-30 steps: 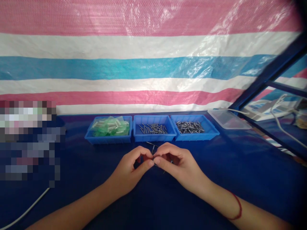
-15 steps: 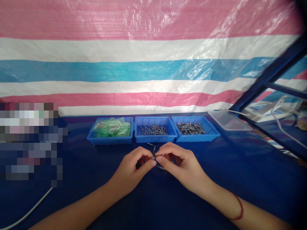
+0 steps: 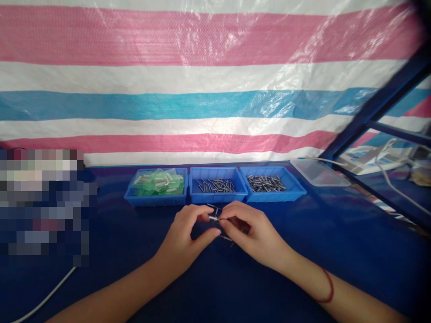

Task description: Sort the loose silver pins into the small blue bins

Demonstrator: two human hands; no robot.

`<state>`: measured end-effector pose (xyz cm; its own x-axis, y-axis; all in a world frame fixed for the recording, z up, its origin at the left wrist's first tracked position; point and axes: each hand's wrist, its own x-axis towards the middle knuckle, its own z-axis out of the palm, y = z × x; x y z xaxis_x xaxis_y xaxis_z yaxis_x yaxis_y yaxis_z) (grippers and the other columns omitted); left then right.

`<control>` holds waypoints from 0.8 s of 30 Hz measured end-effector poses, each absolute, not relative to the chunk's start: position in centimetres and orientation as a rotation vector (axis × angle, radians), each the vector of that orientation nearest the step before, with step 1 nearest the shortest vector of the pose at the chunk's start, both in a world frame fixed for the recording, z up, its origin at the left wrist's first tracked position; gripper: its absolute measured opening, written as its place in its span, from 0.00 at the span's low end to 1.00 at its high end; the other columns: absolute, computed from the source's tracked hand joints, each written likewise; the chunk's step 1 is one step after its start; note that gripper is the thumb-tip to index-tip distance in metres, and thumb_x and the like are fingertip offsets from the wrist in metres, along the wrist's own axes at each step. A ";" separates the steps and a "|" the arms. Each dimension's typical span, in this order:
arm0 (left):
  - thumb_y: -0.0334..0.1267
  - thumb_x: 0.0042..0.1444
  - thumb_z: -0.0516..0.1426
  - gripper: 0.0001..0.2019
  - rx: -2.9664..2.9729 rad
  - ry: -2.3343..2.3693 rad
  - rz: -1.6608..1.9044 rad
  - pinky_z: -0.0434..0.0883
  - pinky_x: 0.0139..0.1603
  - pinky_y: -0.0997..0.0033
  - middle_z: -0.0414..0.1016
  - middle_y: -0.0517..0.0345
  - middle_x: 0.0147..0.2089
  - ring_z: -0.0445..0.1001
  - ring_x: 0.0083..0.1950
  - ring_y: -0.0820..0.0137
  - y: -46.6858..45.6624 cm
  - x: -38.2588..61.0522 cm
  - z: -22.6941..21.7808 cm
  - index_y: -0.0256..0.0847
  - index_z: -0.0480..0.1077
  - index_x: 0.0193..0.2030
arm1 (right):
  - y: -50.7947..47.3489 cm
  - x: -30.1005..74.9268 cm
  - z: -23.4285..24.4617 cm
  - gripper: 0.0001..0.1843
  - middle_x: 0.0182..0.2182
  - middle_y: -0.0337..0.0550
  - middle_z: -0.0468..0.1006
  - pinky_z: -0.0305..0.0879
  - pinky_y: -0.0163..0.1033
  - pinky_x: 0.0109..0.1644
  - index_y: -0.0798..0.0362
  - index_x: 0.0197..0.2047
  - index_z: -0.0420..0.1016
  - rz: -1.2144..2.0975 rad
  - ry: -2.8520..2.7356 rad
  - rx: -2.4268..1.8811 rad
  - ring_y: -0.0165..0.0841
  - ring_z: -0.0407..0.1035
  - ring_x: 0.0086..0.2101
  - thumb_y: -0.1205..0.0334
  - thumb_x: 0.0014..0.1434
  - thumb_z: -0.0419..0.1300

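Observation:
My left hand [image 3: 185, 240] and my right hand [image 3: 251, 233] meet over the dark blue table [image 3: 336, 251], fingertips pinched together on a small metal pin [image 3: 213, 218] held between them. A few loose pins [image 3: 229, 237] lie on the table under my right hand. Behind the hands stand three blue trays in a row. The left tray [image 3: 155, 200] holds green plastic-wrapped parts, the middle tray [image 3: 217, 197] scattered metal pins, the right tray [image 3: 274, 195] a heap of metal pins.
A clear plastic lid [image 3: 318, 174] lies right of the trays. A dark blue metal frame [image 3: 370, 112] slants at the right, with white cables [image 3: 390, 175] beyond it. A white cable [image 3: 47, 296] crosses the lower left. A striped tarp [image 3: 202, 89] hangs behind.
My fingertips have shifted slightly on the pin and my left fingers have spread a little. The view has tilted up a bit, so the trays sit lower in the frame.

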<state>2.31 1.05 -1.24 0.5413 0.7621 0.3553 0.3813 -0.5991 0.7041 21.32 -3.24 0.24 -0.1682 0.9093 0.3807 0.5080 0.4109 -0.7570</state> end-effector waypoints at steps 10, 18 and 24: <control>0.38 0.58 0.57 0.08 2.590 0.901 0.533 0.60 0.48 0.58 0.71 0.54 0.50 0.65 0.52 0.60 0.3 2.5 -1.2 0.47 0.74 0.44 | 0.1 29.1 0.1 0.08 0.29 0.44 0.75 0.63 0.42 0.36 0.53 0.33 0.73 -0.143 -1.571 -1.666 0.35 0.67 0.29 0.59 0.59 0.56; 0.39 0.63 0.54 0.07 2.668 0.934 0.463 0.59 0.45 0.62 0.71 0.57 0.44 0.66 0.48 0.64 0.1 2.5 -1.0 0.45 0.73 0.38 | -0.5 27.2 -0.1 0.07 0.35 0.47 0.77 0.65 0.45 0.43 0.53 0.39 0.73 -0.216 -1.747 -1.507 0.40 0.69 0.37 0.61 0.60 0.56; 0.34 0.65 0.50 0.07 2.702 0.968 0.486 0.59 0.45 0.63 0.71 0.56 0.44 0.67 0.46 0.65 0.1 2.6 -1.5 0.40 0.68 0.40 | -2.7 23.4 0.6 0.05 0.34 0.44 0.76 0.66 0.41 0.41 0.52 0.35 0.73 0.120 -2.215 -1.205 0.36 0.69 0.36 0.63 0.61 0.57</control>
<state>2.55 0.13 -1.46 0.7268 0.6473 0.2297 0.5708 -0.7553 0.3221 23.36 -2.70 0.60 -0.4017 0.7877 0.4670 0.7328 0.5824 -0.3520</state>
